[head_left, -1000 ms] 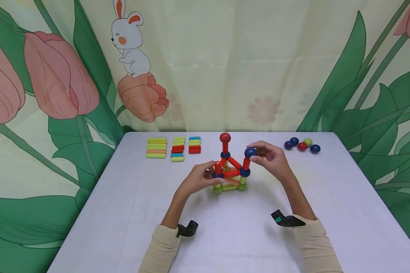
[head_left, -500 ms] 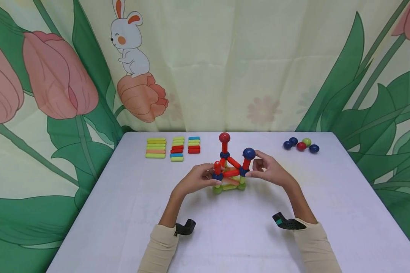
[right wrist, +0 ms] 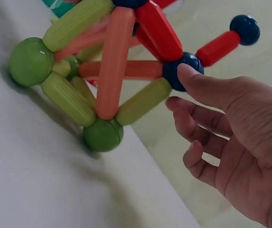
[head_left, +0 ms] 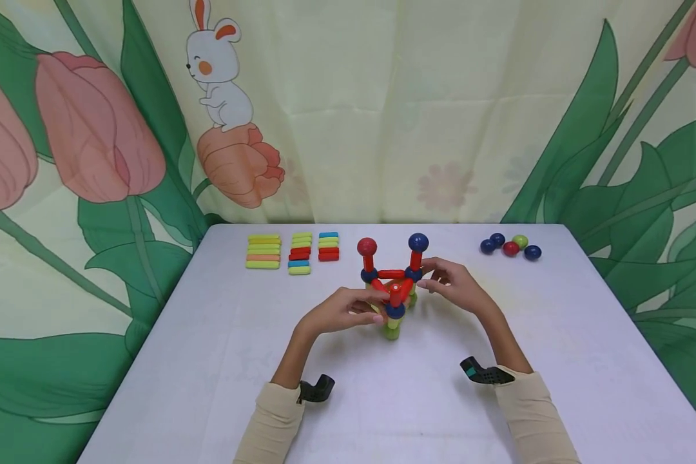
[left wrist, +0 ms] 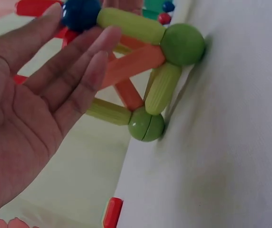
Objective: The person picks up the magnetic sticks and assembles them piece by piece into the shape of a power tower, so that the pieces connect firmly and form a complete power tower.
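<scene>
A frame of magnetic rods and balls (head_left: 391, 274) stands on the table between both hands, its green balls (left wrist: 182, 43) at the foot and blue balls (right wrist: 181, 71) higher up. Red rods rise from its top; one bears a red ball (head_left: 367, 246), another a dark blue ball (head_left: 418, 242). My left hand (head_left: 350, 308) reaches to the near corner, fingers fairly straight beside the front blue ball (head_left: 395, 311) and its bare red rod. With thumb and forefinger my right hand (head_left: 455, 283) pinches the blue ball at the right corner; its other fingers are loosely curled.
Sorted rods (head_left: 263, 251) lie in stacked rows at the back left, with shorter rods (head_left: 299, 253) beside them. Several loose balls (head_left: 511, 249) are grouped at the back right. A printed curtain (head_left: 348, 129) hangs behind the white table (head_left: 220, 361).
The frame has turned, bringing the bare red rod to the front and the two ball-topped rods to the back. My right hand has left the dark blue top ball for the corner below it.
</scene>
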Available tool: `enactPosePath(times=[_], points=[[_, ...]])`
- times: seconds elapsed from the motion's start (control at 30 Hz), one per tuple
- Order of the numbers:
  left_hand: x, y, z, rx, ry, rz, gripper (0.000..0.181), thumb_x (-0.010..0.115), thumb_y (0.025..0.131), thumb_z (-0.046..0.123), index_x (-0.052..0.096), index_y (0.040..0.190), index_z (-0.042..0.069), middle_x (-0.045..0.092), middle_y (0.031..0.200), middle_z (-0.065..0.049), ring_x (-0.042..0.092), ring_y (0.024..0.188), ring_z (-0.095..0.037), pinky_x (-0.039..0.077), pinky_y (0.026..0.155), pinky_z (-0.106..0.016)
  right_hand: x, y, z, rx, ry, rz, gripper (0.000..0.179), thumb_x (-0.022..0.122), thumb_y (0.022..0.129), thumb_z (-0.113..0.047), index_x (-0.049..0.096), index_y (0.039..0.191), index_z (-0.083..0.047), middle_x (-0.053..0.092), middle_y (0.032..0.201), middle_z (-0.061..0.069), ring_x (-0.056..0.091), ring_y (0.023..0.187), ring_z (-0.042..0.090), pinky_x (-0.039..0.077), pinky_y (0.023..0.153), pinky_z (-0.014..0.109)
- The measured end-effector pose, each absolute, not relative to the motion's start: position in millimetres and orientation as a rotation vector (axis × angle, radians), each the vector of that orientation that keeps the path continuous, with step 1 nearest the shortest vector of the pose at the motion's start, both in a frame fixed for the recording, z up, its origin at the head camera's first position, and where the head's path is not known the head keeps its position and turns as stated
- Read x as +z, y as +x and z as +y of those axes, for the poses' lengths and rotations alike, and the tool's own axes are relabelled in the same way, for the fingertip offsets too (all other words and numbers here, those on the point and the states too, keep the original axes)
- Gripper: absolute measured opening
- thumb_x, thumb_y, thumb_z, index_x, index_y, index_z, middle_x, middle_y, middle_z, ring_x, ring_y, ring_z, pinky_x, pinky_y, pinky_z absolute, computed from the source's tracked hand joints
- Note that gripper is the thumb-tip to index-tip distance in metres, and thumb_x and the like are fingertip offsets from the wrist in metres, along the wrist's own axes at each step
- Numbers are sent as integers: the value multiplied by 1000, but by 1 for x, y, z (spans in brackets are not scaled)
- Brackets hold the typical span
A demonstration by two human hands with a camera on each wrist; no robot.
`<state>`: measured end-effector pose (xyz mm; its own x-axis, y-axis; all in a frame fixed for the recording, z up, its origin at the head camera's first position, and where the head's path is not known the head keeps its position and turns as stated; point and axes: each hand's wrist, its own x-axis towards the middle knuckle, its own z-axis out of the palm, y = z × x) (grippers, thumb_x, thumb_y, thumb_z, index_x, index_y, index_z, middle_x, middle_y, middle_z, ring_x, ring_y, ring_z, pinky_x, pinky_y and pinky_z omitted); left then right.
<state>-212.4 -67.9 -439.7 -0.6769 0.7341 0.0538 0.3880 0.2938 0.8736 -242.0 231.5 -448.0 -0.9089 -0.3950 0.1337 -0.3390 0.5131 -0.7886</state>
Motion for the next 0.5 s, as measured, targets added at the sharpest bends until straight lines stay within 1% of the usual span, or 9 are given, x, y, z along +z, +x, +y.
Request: enactPosePath(times=[0.03, 0.1, 0.17, 0.23, 0.27, 0.3, 0.37, 0.43, 0.5], points=[[-440, -213, -69, 1359, 1019, 2180, 40, 68, 92, 21, 61, 131, 12, 71, 114, -6, 68, 104, -13, 54, 90, -24, -450, -244, 234, -1395, -633, 2674, 41, 70, 91, -24, 60, 127, -6, 68, 111, 14, 62, 80, 19, 54, 72, 25], [-443, -215, -71, 1432, 969, 2174, 29, 67, 93, 20, 66, 121, 13, 72, 106, -8, 69, 98, -14, 55, 88, -25, -453, -249, 242, -1419, -563, 2710, 40, 68, 93, -25, 60, 127, -7, 67, 112, 15, 64, 79, 19, 54, 71, 23], [-444, -217, -73, 1540, 844, 2271, 17, 68, 93, 23, 68, 107, 13, 71, 99, -7, 68, 90, -13, 56, 82, -25, -457, -256, 252, -1422, -463, 2816, 38, 65, 95, -25, 60, 128, -6, 65, 116, 17, 65, 77, 19, 53, 68, 22], [-446, -220, -75, 1677, 686, 2397, 16, 70, 91, 25, 65, 99, 12, 67, 94, -9, 64, 86, -15, 55, 78, -26, -463, -265, 264, -1389, -320, 2977, 38, 63, 96, -25, 59, 129, -6, 62, 122, 18, 65, 76, 22, 52, 66, 24], [-447, -221, -75, 1736, 604, 2454, 19, 71, 90, 27, 63, 100, 12, 66, 96, -10, 63, 88, -15, 55, 78, -27, -466, -269, 270, -1358, -245, 3063, 38, 62, 97, -25, 59, 130, -6, 60, 124, 19, 65, 78, 24, 52, 66, 26], [-449, -222, -75, 1777, 548, 2501, 24, 72, 89, 28, 62, 105, 13, 65, 102, -10, 62, 93, -16, 55, 80, -29, -468, -274, 276, -1318, -164, 3140, 39, 60, 97, -24, 58, 132, -5, 57, 128, 20, 64, 81, 27, 54, 70, 31], [-452, -224, -73, 1822, 485, 2537, 38, 73, 88, 30, 58, 120, 16, 61, 119, -7, 59, 108, -18, 55, 88, -35, -474, -283, 287, -1202, -28, 3265, 41, 58, 98, -20, 54, 136, -4, 51, 134, 22, 63, 97, 35, 54, 84, 43], [-455, -226, -69, 1824, 511, 2499, 53, 73, 88, 29, 51, 136, 18, 56, 135, -6, 55, 123, -22, 52, 97, -43, -478, -290, 296, -1068, 68, 3330, 45, 56, 98, -18, 50, 140, -2, 47, 139, 24, 58, 113, 41, 49, 94, 54], [-458, -228, -65, 1787, 562, 2448, 61, 71, 90, 29, 45, 144, 19, 51, 144, -3, 51, 131, -24, 49, 102, -46, -481, -294, 303, -919, 139, 3348, 47, 55, 99, -17, 46, 142, -2, 43, 142, 24, 50, 124, 45, 43, 99, 61]])
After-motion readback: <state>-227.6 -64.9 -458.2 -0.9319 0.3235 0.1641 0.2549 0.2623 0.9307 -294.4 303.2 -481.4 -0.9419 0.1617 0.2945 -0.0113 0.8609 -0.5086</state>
